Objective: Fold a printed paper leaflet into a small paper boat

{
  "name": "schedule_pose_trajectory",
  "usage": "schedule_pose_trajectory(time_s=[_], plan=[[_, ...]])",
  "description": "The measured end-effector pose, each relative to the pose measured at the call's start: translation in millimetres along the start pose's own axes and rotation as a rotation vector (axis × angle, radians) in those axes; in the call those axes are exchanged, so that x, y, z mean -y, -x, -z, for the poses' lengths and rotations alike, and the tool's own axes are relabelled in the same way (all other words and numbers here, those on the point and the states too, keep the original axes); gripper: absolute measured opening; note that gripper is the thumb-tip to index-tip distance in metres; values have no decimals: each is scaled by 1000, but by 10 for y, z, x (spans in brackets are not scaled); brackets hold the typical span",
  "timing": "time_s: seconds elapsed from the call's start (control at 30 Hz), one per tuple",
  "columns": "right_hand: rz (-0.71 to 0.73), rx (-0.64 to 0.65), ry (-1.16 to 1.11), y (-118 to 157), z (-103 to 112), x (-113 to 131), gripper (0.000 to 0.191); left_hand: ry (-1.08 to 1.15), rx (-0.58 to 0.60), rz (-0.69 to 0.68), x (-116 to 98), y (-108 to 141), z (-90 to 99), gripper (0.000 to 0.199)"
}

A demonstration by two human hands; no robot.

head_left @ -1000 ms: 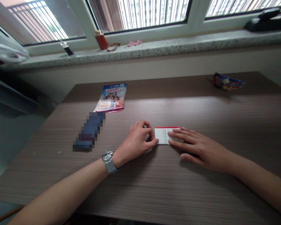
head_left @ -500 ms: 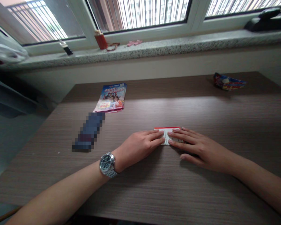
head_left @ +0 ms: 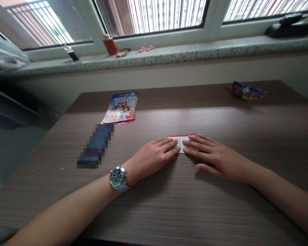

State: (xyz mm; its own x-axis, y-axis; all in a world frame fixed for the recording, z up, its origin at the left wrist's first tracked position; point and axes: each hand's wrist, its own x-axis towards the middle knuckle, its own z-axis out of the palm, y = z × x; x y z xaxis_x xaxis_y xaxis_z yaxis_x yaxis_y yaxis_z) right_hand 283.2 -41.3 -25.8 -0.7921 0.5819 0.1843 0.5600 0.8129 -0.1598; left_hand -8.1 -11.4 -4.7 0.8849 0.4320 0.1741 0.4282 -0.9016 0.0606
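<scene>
A small white paper (head_left: 180, 147) with a red and orange far edge lies flat on the brown table (head_left: 154, 212). My left hand (head_left: 156, 155), with a silver watch (head_left: 118, 178) on the wrist, rests its stretched fingertips on the paper's left part. On its right part lie the spread fingers of my right hand (head_left: 218, 157), the thumb on the table below. Both hands partly cover the paper, and a narrow strip shows between them.
A stack of colourful leaflets (head_left: 122, 107) lies at the back left, a pixelated dark object (head_left: 96, 145) in front of it. A folded colourful paper (head_left: 248, 92) stands at the back right. Beyond is a stone sill (head_left: 169, 54) with a red container (head_left: 110, 46).
Both hands and the paper have shifted slightly away from me. More of the paper's red edge shows near my right fingers. The view has also moved a little.
</scene>
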Motion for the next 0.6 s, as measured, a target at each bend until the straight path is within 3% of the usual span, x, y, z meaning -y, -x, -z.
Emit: schedule_pose_trajectory(time_s=[0.13,0.27,0.6], plan=[[-3,20,-16,15,-13,-24,60,-9,70,7,-31,52,-13,53],[-4,38,-53,26,-13,-61,62,1,155,-10,-13,87,34,58],[-5,89,-58,40,-21,-90,71,-7,160,11,-33,69,62,59]])
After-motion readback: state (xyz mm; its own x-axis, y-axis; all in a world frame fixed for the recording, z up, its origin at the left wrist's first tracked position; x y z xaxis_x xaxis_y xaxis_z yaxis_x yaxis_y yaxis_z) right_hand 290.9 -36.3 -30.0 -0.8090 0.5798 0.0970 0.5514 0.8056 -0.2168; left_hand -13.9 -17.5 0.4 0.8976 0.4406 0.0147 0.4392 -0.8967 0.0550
